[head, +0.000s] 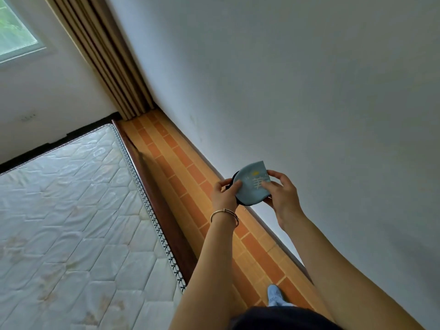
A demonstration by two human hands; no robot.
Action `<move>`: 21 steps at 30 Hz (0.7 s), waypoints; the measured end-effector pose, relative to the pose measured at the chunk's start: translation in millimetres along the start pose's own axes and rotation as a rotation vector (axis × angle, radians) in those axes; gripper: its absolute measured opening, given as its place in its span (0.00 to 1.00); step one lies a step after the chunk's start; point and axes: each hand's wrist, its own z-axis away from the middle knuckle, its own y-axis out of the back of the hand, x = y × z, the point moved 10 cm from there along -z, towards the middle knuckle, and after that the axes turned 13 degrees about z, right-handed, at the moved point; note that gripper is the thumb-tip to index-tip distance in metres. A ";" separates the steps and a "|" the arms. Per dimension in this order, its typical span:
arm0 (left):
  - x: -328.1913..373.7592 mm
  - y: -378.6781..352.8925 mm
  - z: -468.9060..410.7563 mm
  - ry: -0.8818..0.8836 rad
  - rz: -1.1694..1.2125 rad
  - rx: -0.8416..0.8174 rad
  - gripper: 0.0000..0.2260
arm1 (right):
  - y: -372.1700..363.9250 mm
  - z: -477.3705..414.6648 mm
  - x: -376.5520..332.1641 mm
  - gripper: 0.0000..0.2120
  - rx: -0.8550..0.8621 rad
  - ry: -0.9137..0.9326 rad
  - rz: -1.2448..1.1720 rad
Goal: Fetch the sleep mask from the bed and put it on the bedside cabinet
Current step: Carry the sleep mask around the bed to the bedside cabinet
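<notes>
A light blue sleep mask (250,186) with a yellow and white print and a dark back is held in the air over the floor strip, folded roughly in half. My left hand (225,194) pinches its left edge between thumb and fingers; a gold bangle circles that wrist. My right hand (282,195) holds the mask's right side, thumb on the printed face and fingers behind. The bed (71,210), a bare quilted white mattress in a dark wooden frame, lies to the left. No bedside cabinet is in view.
A narrow strip of orange and tan tiled floor (181,163) runs between the bed frame and a white wall (309,91). Beige curtains (102,55) hang in the far corner beside a window (14,32). A foot in a light shoe (275,295) stands on the floor.
</notes>
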 end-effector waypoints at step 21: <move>64.0 21.8 -102.6 -0.146 0.223 0.317 0.07 | -115.2 -121.8 -51.4 0.13 -0.327 0.011 0.128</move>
